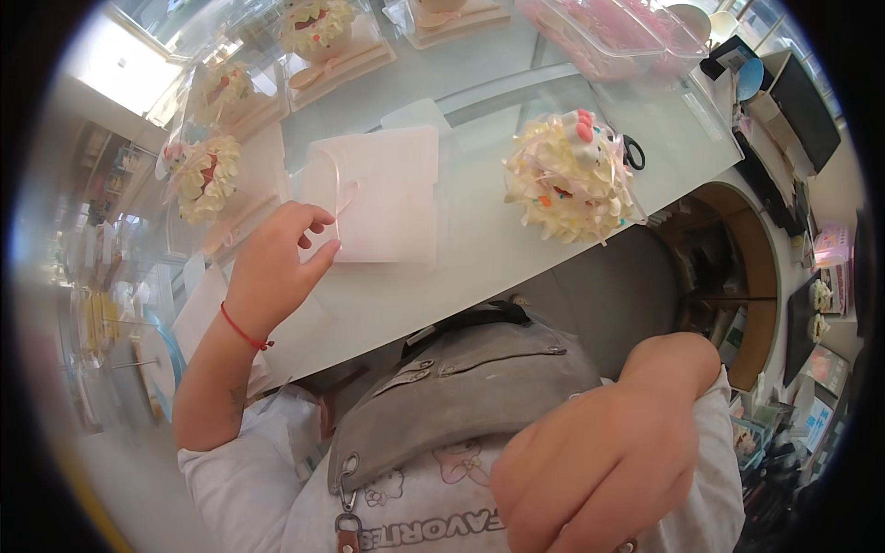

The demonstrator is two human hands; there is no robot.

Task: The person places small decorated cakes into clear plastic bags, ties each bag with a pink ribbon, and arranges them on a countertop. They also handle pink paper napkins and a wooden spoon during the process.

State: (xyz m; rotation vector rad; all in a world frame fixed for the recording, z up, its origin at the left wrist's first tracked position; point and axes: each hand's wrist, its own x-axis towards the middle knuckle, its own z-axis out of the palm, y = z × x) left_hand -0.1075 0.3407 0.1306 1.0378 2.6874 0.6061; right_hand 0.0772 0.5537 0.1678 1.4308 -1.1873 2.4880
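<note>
A flat pale-pink box piece (396, 203) lies on the table, with a thin pink ribbon (348, 195) looped over its left part. My left hand (281, 253) is at the left edge of that piece. Its fingers are bent, with a gap between thumb and forefinger, and the tips are right beside the ribbon. Close to the camera at lower right, my right hand (604, 461) is closed with the back upward; whatever its fingers hold is hidden. A cream-coloured, ruffled, cake-like decoration (562, 184) with a white-and-pink figure on top stands to the right of the pink piece.
Black-handled scissors (633, 152) lie partly behind the decoration. Similar decorated pieces in clear boxes stand along the left and back, including one ruffled piece (205, 180). A clear plastic tub (608, 37) with pink contents sits at the back. The table's front edge (498, 293) runs diagonally before me.
</note>
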